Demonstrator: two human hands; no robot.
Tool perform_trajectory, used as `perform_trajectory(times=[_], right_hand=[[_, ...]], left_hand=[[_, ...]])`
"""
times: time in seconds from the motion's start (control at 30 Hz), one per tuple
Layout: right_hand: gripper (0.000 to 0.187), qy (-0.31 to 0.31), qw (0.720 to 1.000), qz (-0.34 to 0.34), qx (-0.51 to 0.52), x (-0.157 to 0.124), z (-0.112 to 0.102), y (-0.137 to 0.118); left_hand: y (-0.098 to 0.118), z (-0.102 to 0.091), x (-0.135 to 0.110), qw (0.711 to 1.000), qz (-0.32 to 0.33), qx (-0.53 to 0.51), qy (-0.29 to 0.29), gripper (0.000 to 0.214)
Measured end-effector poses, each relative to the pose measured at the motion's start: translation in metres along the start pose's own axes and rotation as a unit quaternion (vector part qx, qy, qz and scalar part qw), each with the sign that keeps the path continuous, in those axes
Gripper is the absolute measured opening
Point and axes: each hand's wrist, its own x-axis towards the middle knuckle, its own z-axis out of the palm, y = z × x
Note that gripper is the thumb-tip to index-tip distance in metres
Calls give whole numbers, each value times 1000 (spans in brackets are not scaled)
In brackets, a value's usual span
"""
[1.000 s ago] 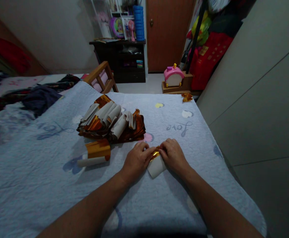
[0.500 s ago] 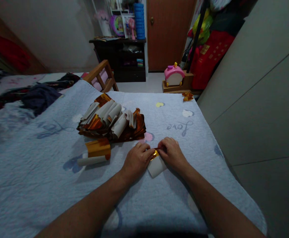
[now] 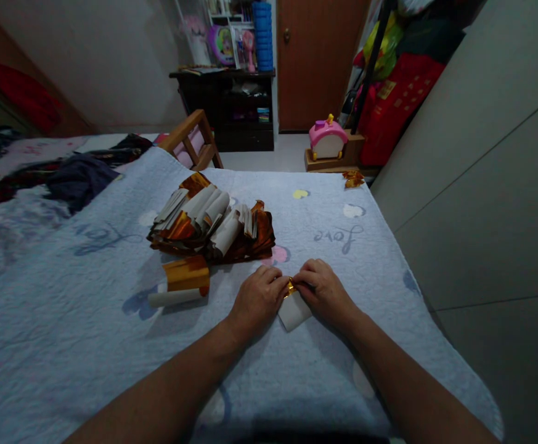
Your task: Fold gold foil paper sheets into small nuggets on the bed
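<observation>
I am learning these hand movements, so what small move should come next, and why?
Perhaps press the gold end of the white-and-gold paper flatter: the left hand and right hand hold that end, and the gold between them looks creased.

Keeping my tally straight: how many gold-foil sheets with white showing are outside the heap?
2: one white-and-gold sheet between the left hand and right hand, one curled sheet in front of the heap. Others could be hidden beneath the hands or inside the curl.

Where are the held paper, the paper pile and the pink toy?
Held paper [image 3: 295, 311], head view: its white lower part.
Paper pile [image 3: 211, 221], head view: near its middle.
Pink toy [image 3: 328, 147], head view: its pale front panel.
</observation>
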Motion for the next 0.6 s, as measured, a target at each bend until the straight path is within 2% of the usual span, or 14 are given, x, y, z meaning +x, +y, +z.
perform_trajectory(times=[0.17,0.6], right_hand=[[14,0,1000,-14,-9,-1,-1,2],[15,-1,999,-27,-35,-1,-1,-2]], left_hand=[[1,-1,1,1000,-12,-4,0,15],[0,2,0,999,11,39,2,13]])
